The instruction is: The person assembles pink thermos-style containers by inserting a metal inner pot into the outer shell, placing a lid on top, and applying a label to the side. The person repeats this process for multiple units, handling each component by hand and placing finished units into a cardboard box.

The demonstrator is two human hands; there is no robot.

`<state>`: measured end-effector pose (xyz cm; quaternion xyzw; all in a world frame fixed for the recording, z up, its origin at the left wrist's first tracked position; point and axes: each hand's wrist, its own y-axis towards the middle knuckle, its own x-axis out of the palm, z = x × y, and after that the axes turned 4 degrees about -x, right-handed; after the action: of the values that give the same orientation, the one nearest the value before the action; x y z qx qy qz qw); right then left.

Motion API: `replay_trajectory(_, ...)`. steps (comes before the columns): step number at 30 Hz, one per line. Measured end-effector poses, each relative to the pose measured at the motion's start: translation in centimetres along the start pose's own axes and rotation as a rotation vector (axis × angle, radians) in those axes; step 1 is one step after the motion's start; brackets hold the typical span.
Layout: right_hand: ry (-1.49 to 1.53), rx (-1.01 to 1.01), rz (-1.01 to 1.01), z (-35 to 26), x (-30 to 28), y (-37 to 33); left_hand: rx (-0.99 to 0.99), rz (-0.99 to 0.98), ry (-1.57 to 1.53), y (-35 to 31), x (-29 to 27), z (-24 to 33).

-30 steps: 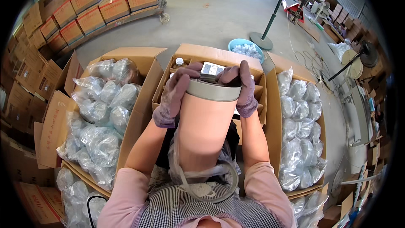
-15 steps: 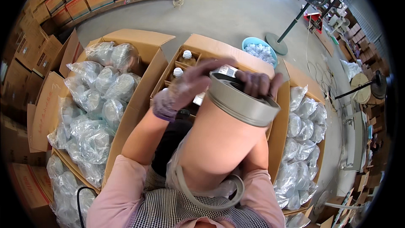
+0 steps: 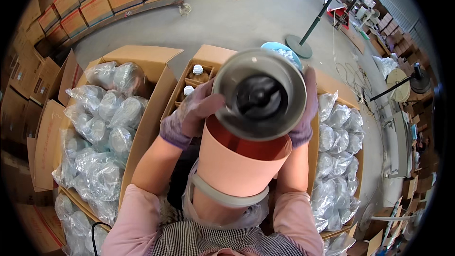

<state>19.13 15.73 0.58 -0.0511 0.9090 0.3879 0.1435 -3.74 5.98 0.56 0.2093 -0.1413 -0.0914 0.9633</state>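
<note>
A round grey lid with a black centre [image 3: 260, 96] is held up between my two gloved hands, its face turned toward me and slightly blurred. My left hand [image 3: 196, 114] grips its left side; my right hand [image 3: 308, 106] is wrapped round the right rim, fingers partly hidden. Just below the lid is a pink cylindrical container [image 3: 239, 163], open at the top with its reddish inside showing. A grey carrying handle [image 3: 232, 199] curves across its front, and clear plastic wrap [image 3: 258, 217] covers its lower part close to my body.
Open cartons stand on both sides, with plastic-wrapped round items at left [image 3: 102, 166] and right [image 3: 336, 161]. Behind my hands, a divided carton holds white-capped bottles [image 3: 197, 72]. A blue basin [image 3: 275, 45], a standing fan [image 3: 299, 45] and stacked boxes [image 3: 97, 9] are farther off.
The grey lid has come off the pink container and tipped toward me, and the container's open top now shows. My right hand has shifted from the lid's top to its right side.
</note>
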Motion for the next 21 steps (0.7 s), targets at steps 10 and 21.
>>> replay_trajectory(10,-0.356,-0.466,-0.251,1.2,4.2,2.8,-0.128,0.115,0.147,3.3,-1.2,-5.0)
replay_trajectory(21,-0.126,-0.346,-0.172,5.7,4.2,1.1,0.203,0.002,0.638,4.9,-3.7,-7.2)
